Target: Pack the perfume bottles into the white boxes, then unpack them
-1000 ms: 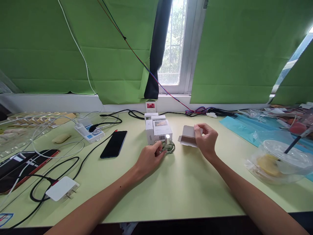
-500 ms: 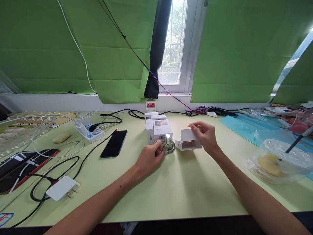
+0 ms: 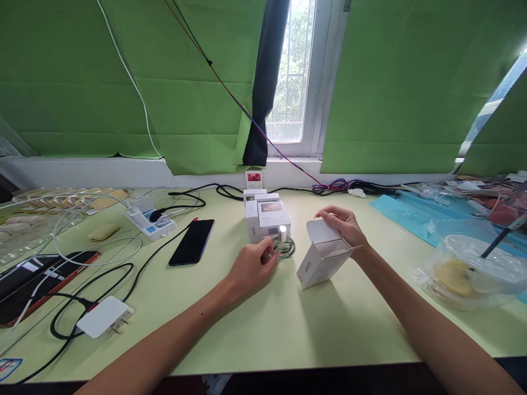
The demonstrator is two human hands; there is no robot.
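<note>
My left hand is closed on a clear glass perfume bottle with a silver cap, which stands on the table. Just behind the bottle are several small white boxes with printed labels, set close together. My right hand grips an open white carton from its far side. The carton is tilted, its lower edge at the tabletop and its flaps spread at the top. Part of the right hand's fingers is hidden behind the raised flap.
A black smartphone lies left of the boxes. Further left are a power strip, a white charger and loose cables. On the right stands a bagged plastic cup with a straw, near blue sheeting.
My right hand has turned the white carton from lying with its opening toward me to a tilted upright pose, opening upward. The left hand and bottle stay in place.
</note>
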